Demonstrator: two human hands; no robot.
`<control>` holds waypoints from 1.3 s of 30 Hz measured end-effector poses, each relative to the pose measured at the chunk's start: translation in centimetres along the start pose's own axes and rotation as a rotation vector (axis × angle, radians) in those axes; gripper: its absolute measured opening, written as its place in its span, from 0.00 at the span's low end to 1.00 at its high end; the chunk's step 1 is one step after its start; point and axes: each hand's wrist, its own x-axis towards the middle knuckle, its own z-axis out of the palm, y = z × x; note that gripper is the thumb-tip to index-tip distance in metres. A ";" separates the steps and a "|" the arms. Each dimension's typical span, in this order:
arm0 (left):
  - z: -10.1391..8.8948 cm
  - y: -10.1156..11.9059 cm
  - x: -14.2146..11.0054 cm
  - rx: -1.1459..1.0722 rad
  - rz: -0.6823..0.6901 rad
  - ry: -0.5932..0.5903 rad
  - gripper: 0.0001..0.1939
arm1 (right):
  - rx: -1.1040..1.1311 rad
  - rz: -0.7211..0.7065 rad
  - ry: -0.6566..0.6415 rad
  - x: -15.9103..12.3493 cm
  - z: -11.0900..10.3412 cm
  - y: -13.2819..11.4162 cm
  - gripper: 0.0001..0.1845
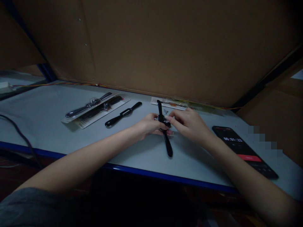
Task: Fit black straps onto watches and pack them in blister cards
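we pinch a black watch strap [165, 142] at its middle, the fingertips of our left hand [149, 124] and right hand [189, 126] drawn narrow on it, above the white bench top [47, 126]. to the left, a clear plastic blister pack [94, 108] on a card holds a dark strap, with a loose strap [123, 114] just beside it. a clear packet [168, 103] lies far; a phone [243, 151] lies right.

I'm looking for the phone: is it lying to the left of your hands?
No, the black phone lies to the right of your right hand and the black watch strap.
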 end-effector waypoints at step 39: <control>0.2 0.4 -0.3 0.022 0.015 0.042 0.16 | -0.018 -0.028 -0.032 -0.2 -0.3 0.2 0.09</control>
